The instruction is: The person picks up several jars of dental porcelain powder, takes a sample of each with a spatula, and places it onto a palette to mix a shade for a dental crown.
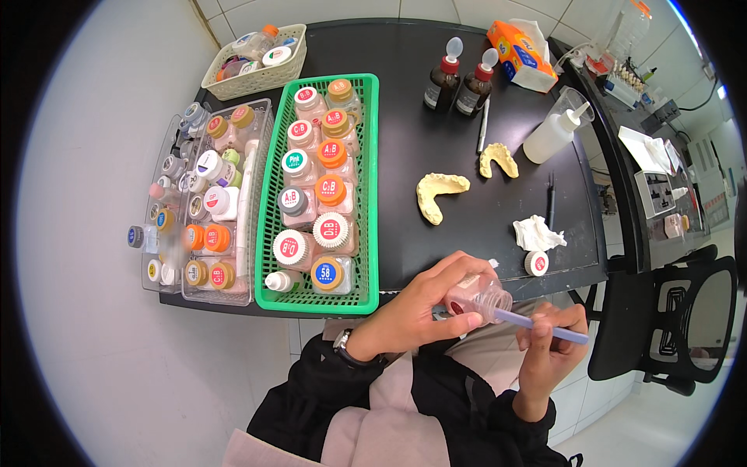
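Observation:
My left hand [416, 302], with a watch at the wrist, is wrapped round a clear jar [489, 300] with pinkish contents. The jar is tilted, its open mouth turned to the right, just off the table's front edge. Between the fingers of my right hand [547, 350] is a flat lavender stick [570, 336], whose far end reaches into the jar's mouth. A white cap with a red label [536, 264] lies on the table just beyond, beside a crumpled white tissue [538, 233]. Two cream dental casts [440, 193], one larger, rest farther back on the black table [405, 148].
A green basket [374, 194] of capped jars stands left, with clear trays [253, 288] and a cream basket [257, 80] beyond. Toward the back right are two brown dropper bottles [442, 86], a tissue box [523, 58], a white squeeze bottle [549, 138] and a dark slim tool [552, 204].

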